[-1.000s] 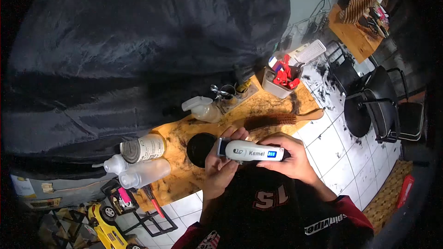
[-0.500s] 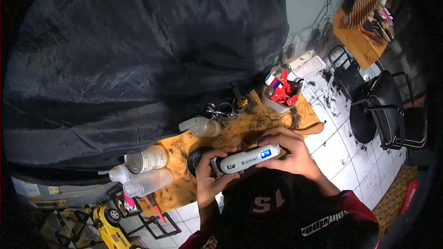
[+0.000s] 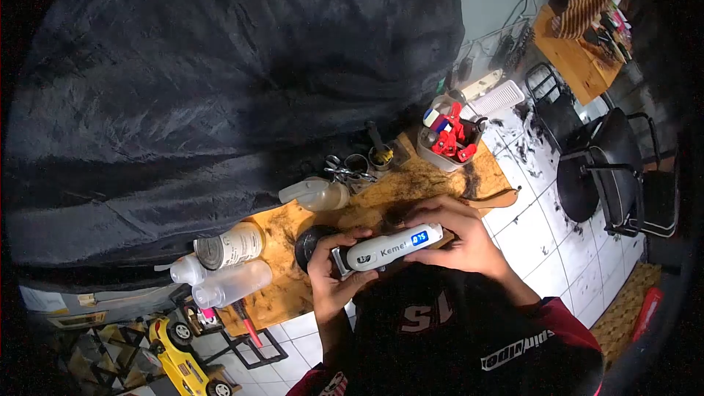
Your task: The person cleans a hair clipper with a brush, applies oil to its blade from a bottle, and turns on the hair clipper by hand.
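Note:
A white hair clipper with a lit blue display lies level between my two hands, close to my chest. My left hand is closed around its blade end. At the other end, my right hand grips the body beside the display, thumb on the near side. Just past my left hand sits a round black object, partly covered by the fingers. Under and behind the clipper is a wooden tabletop strewn with dark hair clippings.
A spray bottle, scissors, a labelled can and clear bottles stand along the table. A tub of red clips is at the far right corner. Dark cloth hangs behind; a black chair stands right.
The clipper and both hands have shifted slightly up and left in view. My grip on the clipper stays much the same.

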{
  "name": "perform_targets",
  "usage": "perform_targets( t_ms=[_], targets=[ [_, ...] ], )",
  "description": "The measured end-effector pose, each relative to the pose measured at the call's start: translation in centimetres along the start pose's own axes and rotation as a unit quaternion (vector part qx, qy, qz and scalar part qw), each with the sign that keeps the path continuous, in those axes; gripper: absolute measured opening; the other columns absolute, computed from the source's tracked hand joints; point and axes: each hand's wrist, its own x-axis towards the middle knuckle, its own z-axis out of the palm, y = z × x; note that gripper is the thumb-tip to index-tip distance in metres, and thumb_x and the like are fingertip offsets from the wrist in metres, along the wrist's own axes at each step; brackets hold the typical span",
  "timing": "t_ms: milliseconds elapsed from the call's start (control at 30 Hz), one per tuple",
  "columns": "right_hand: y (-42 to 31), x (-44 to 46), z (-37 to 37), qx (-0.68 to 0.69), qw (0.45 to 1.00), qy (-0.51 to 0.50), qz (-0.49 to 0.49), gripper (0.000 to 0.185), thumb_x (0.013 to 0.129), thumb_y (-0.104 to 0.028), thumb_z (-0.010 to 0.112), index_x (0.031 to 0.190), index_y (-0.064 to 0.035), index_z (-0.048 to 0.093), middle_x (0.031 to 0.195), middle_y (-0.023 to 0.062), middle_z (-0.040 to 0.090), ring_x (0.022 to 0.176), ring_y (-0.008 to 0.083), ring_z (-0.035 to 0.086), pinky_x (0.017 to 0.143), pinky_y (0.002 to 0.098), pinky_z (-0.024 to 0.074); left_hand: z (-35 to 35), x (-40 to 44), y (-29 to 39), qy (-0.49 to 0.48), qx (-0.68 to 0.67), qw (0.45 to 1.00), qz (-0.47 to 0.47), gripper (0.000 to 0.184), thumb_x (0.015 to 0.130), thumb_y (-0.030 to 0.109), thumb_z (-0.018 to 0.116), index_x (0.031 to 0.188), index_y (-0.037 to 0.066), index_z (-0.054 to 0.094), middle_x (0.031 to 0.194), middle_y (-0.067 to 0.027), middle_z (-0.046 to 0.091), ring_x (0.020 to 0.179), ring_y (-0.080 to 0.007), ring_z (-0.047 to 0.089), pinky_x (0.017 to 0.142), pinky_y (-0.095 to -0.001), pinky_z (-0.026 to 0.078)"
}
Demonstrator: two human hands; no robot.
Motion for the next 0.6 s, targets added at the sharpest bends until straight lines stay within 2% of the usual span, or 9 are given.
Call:
perform_targets(
  t_ms=[300,400,467,500,600],
  targets=[
    [0.1,0.3,-0.2,-0.003,1.0,-0.02,-0.009,0.04,0.066,-0.013,0.081,0.102,-0.0031,0.066,0.1,0.0123,0.063,0.093,0.0266,0.064,0.08,0.0331,0.0508,0.5,0.0,0.1,0.022,-0.05,0.998,-0.011,0.055,0.064,-0.009,0.077,0.109,0.001,0.047,0.116,-0.0198,0.058,0.111,-0.0277,0.057,0.094,-0.0361,0.047],
    [0.0,0.4,0.0,-0.013,1.0,-0.023,-0.009,0.041,0.068,-0.012,0.078,0.105,-0.0037,0.065,0.1,0.012,0.063,0.093,0.0272,0.063,0.081,0.0338,0.0507,0.8,0.2,0.6,0.038,-0.047,0.998,-0.001,0.052,0.067,-0.01,0.074,0.111,0.0,0.047,0.115,-0.018,0.059,0.11,-0.0254,0.057,0.094,-0.0345,0.046],
    [0.3,0.4,0.1,-0.017,1.0,-0.023,-0.013,0.04,0.069,-0.011,0.077,0.107,-0.0039,0.064,0.101,0.0119,0.063,0.093,0.0275,0.063,0.082,0.0342,0.0507,0.8,0.1,0.6,0.07,-0.073,0.993,-0.061,0.049,0.071,-0.009,0.07,0.113,-0.001,0.046,0.112,-0.0153,0.06,0.106,-0.0212,0.058,0.092,-0.0318,0.046],
    [0.8,0.2,0.1,-0.024,0.999,-0.032,-0.022,0.039,0.071,-0.01,0.075,0.108,-0.0038,0.064,0.101,0.0122,0.063,0.093,0.0279,0.063,0.082,0.0346,0.0507,0.9,0.0,0.6,0.071,-0.074,0.993,-0.061,0.049,0.071,-0.009,0.07,0.113,-0.001,0.046,0.112,-0.0153,0.06,0.106,-0.0212,0.058,0.092,-0.0318,0.046],
    [1.2,0.1,0.0,-0.026,0.998,-0.047,-0.028,0.037,0.073,-0.008,0.073,0.108,-0.0033,0.063,0.1,0.0128,0.063,0.092,0.0283,0.063,0.081,0.035,0.0508,0.8,-0.2,0.6,0.095,-0.015,0.991,-0.095,0.05,0.071,-0.009,0.07,0.114,0.001,0.046,0.11,-0.0125,0.06,0.101,-0.0178,0.058,0.088,-0.0287,0.046]
  ],
)
